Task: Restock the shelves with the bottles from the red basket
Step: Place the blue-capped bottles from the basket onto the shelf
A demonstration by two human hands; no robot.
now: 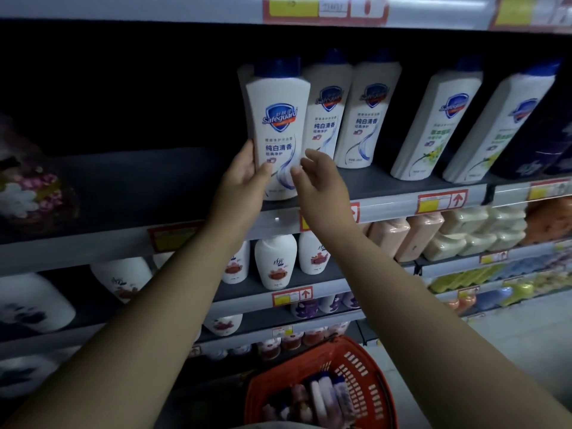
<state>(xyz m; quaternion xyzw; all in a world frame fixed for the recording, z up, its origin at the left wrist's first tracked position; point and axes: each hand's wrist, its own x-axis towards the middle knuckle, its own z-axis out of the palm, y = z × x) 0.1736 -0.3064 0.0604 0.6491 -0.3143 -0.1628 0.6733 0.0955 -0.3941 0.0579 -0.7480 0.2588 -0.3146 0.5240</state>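
Observation:
A white Safeguard bottle (278, 119) with a blue cap stands upright at the front edge of the upper shelf (387, 187). My left hand (244, 174) grips its lower left side. Just right of the bottle's base, my right hand (315, 178) hovers with fingers apart, close to the bottle but holding nothing. Two matching white bottles (346, 113) stand right behind it on the same shelf. The red basket (368, 376) sits low on the floor at the bottom centre, with several bottles (322, 397) lying inside.
Two leaning white bottles with green labels (445, 125) and a dark blue pack (538, 144) fill the shelf's right part. The shelf's left part is dark and bare. Lower shelves hold white pump bottles (275, 261) and pink and yellow refill packs (464, 233).

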